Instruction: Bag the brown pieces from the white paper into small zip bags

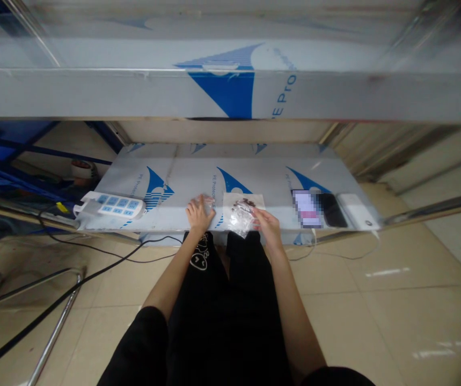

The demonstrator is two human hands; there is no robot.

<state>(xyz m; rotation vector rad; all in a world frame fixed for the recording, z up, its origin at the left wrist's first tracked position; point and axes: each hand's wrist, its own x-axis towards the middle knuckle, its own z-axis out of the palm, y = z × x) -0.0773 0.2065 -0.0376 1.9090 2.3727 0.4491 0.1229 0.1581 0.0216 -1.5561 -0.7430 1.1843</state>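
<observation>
As I view it from the head camera, the clear bag (239, 221) lies between the two hands, over the near part of a white card (227, 210) on the tabletop (192, 171). The hands are apart: the right hand (268, 224) pinches the bag's right edge; the left hand (200, 215), fingers spread, rests beside the card at a scrap of clear plastic (209, 202), and I cannot tell whether it grips this. Small dark pieces (244, 203) show at the bag's far edge; whether inside it or on the card, I cannot tell. Lettering: "PE Protecte…" repeats beside blue emblems on the tabletop; "PE Pro" is legible on the overhead shelf (113, 94). The lit phone's (307, 209) screen is pixelated.
</observation>
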